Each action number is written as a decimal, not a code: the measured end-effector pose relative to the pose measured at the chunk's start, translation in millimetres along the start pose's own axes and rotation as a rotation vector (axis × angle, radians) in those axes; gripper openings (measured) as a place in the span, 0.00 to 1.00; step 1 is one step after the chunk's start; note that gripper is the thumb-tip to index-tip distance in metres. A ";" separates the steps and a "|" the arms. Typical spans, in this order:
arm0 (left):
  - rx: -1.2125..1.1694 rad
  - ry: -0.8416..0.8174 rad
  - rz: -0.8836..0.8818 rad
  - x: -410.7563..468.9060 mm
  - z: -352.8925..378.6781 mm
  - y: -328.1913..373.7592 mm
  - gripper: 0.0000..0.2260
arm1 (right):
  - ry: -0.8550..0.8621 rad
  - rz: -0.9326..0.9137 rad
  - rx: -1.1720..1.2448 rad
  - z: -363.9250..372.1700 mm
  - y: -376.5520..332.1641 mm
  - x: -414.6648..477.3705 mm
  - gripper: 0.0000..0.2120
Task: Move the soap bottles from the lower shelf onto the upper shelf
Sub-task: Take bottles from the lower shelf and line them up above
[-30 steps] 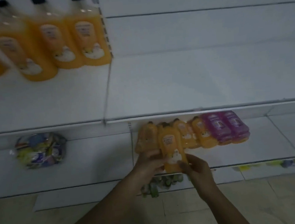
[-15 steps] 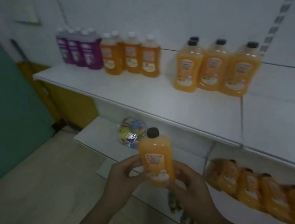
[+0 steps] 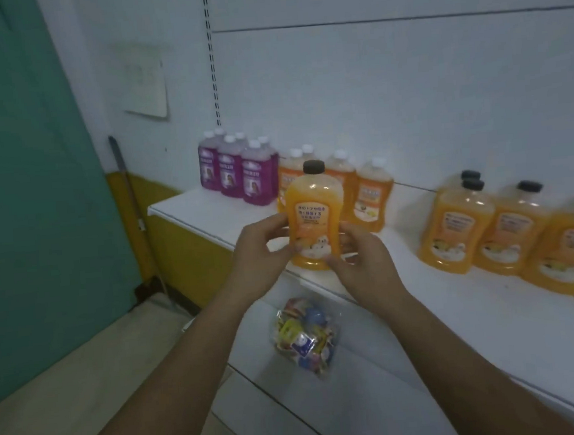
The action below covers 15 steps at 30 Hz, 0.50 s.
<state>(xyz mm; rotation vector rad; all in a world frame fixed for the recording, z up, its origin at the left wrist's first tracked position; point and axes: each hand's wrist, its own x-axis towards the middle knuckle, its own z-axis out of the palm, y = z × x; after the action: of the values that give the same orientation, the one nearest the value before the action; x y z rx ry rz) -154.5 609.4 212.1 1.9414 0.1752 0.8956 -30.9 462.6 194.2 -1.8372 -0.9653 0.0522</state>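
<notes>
Since half a second ago, the orange soap bottle has risen from below the upper shelf edge to above it. Left hand and right hand grip its lower sides, fingers curled round it. Bottle upright, black cap on, in front of the white-capped orange bottles. Contact between base and shelf: cannot tell. Purple bottles stand further left; a sachet bag lies below.

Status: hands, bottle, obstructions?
Held by left hand and right hand: orange bottle, upright at upper shelf front. Close behind, white-capped bottles.
</notes>
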 end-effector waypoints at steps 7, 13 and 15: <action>0.049 -0.128 -0.073 85.7 32.8 -65.4 0.17 | 0.010 0.085 -0.089 8.6 42.8 75.2 0.18; -0.011 -0.185 -0.122 110.3 55.7 -75.6 0.17 | 0.059 0.111 -0.099 6.7 68.9 102.7 0.14; -0.047 -0.198 -0.140 113.2 58.8 -76.3 0.17 | 0.080 0.121 -0.108 6.2 73.1 106.3 0.16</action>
<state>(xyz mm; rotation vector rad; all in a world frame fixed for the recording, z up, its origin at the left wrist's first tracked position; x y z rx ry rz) -16.5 661.1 192.2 1.9352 0.1704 0.6067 81.5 522.6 173.1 -1.9805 -0.8140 0.0012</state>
